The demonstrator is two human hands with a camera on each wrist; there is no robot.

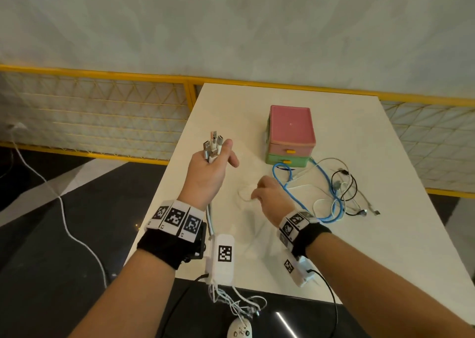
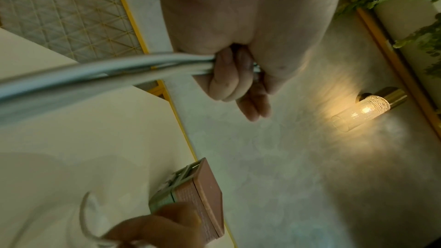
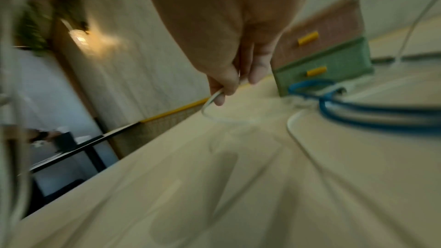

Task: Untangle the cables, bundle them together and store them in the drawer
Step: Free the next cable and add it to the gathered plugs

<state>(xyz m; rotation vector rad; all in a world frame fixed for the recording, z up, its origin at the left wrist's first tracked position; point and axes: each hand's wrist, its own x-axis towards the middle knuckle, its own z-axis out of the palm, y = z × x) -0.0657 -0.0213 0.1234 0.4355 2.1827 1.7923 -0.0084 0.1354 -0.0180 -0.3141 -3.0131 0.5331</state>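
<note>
I'm over the white table (image 1: 257,260), mid-untangle. The little pink-and-green drawer box (image 1: 291,134) sits near the far edge, both drawers shut, and the loose tangle of cables (image 1: 331,191) lies just in front of it. My left hand (image 1: 208,173) is raised, fist wrapped round the sorted bunch of plugs (image 1: 212,144). My right hand (image 3: 229,71) pinches one white cable (image 3: 212,108) low over the table. Next, I reckon: draw it free of the blue loop and add it to the bunch.
</note>
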